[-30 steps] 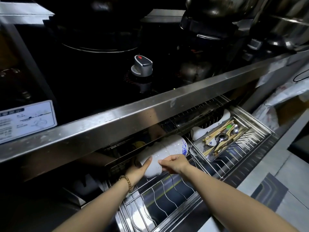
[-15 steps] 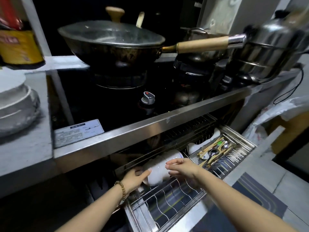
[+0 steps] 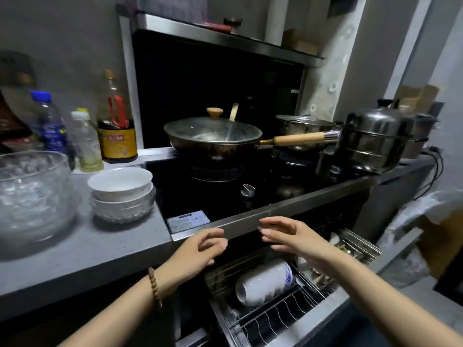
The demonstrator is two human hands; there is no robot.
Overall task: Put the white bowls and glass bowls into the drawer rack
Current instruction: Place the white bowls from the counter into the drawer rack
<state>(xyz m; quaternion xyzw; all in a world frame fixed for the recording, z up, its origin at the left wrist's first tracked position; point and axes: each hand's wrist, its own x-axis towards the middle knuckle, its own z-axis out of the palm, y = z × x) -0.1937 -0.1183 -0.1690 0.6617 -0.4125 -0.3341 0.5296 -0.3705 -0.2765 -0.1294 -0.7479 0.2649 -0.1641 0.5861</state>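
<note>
A stack of white bowls (image 3: 264, 284), the last one with blue pattern, lies on its side in the wire drawer rack (image 3: 270, 319) below the stove. On the grey counter (image 3: 82, 249) at left stands another stack: white bowls (image 3: 120, 181) nested in a small glass bowl (image 3: 125, 210). A large glass bowl (image 3: 30, 194) sits at the far left. My left hand (image 3: 203, 246) and my right hand (image 3: 285, 234) hover above the drawer at the stove's front edge, both with fingers apart and holding nothing.
A lidded wok (image 3: 213, 136) with a wooden handle sits on the black stove (image 3: 218, 196). Steel pots (image 3: 373, 139) stand at right. Bottles (image 3: 117, 126) line the counter's back. A cutlery tray (image 3: 350, 249) fills the drawer's right part.
Both hands let go of the bowl stack in the rack and rose to the stove's front edge. The camera tilted up, bringing the counter and its bowls into view.
</note>
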